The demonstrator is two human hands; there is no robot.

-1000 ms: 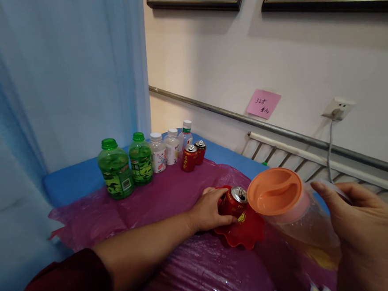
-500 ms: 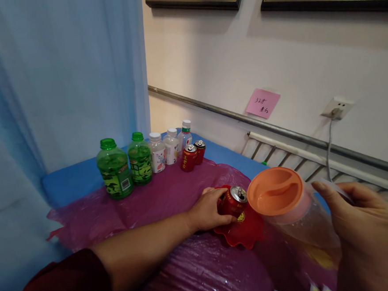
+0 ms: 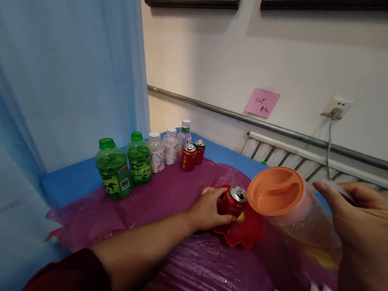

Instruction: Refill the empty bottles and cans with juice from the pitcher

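Observation:
My left hand (image 3: 209, 210) is wrapped round a red drink can (image 3: 233, 202), which stands upright with its tab opening showing. Under the can lies a red scalloped mat (image 3: 245, 235) with a yellow mark. In my right hand (image 3: 368, 217) is the handle of a clear pitcher (image 3: 306, 230) with an orange lid (image 3: 276, 191). The pitcher tilts toward the can, and its lid edge is right beside the can's top. Liquid shows inside the pitcher; whether any is flowing out I cannot see.
Behind stand two green bottles (image 3: 113, 171), several white-capped clear bottles (image 3: 157, 153) and two more red cans (image 3: 188, 158). A purple plastic sheet (image 3: 145, 211) covers part of the blue table (image 3: 70, 176). A radiator (image 3: 274, 155) and pipe run along the wall at right.
Almost nothing differs. The pitcher and my right hand have shifted very slightly to the right; my left hand stays on the can.

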